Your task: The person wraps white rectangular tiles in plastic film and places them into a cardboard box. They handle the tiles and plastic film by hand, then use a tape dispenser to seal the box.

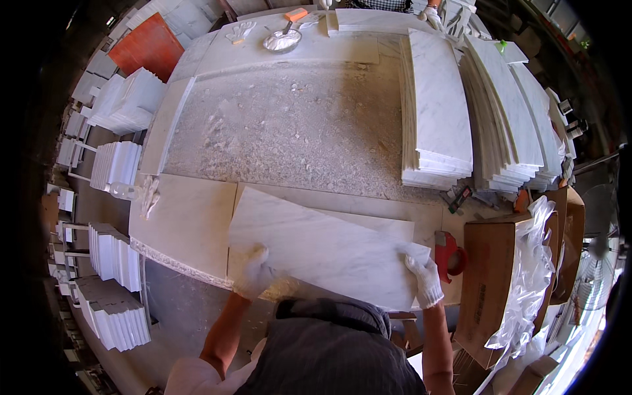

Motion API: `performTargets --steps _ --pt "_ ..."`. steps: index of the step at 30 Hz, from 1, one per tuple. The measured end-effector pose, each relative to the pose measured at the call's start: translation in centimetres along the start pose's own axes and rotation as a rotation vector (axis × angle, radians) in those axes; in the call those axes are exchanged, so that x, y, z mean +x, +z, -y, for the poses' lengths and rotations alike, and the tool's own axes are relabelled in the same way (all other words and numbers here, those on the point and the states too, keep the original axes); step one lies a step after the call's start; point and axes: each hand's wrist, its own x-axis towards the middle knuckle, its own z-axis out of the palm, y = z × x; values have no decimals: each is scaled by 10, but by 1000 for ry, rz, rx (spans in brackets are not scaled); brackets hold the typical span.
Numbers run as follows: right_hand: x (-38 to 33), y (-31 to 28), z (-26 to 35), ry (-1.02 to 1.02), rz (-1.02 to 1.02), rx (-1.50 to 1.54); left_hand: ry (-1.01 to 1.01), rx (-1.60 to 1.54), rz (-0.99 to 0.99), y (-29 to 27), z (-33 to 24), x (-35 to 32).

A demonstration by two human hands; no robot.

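A long white marble slab (322,247) with grey veins lies slanted in front of me, over the near work surface. My left hand (253,271), in a white knit glove, is closed at the slab's near left edge, slightly blurred. At the opposite end my right hand (423,276), gloved the same way, grips the short right edge with its fingers on top. Part of another pale slab (388,226) shows beneath, behind the held one. A red tape dispenser (447,258) lies just right of my right hand.
Tall stacks of marble slabs (438,99) stand at the far right. Cardboard boxes with clear plastic (526,276) are at the near right. Rubble (283,125) fills the middle. A bowl of white paste (282,41) sits at the back, where another person's gloved hand (431,16) shows.
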Motion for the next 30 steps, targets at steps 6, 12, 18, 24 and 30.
performTargets --steps 6,12,18,24,30 --pt "34 5 -22 -72 -206 -576 43 -243 -20 -8 44 -9" --pt "64 10 -19 -70 -339 -1012 60 -229 32 8 41 6" --pt "72 13 -14 -128 -286 -1173 -143 -26 -119 -19 41 10" --pt "76 17 0 -98 -228 -1314 -3 1419 -454 -34 -10 3" --pt "80 6 21 -113 -120 -1513 664 1840 -746 -28 -10 48"
